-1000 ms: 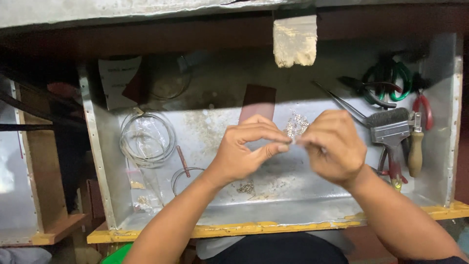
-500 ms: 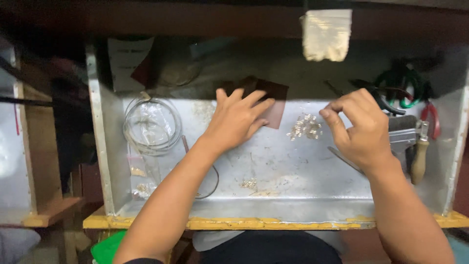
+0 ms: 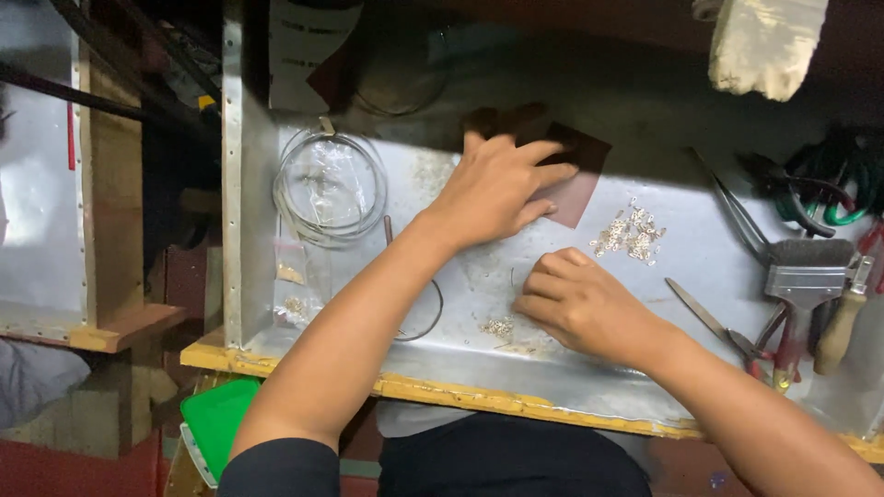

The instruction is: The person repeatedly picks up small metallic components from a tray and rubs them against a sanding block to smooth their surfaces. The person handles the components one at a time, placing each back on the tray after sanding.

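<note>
Left hand [image 3: 497, 189] now flat on the brown sheet [image 3: 575, 175]; right hand [image 3: 580, 304] dropped beside small metal bits [image 3: 498, 326], perhaps pinching one.

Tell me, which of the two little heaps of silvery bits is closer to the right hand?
The small heap by the tray's front edge, just left of the right hand. The bigger heap lies farther back, beside the brown sheet.

Dim, shadowed top; glare on the metal tray [image 3: 645, 368]; slightly soft focus.

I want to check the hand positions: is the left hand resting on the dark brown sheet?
Yes, the left hand lies flat with its fingers spread over the dark brown sheet on the metal tray.
</note>
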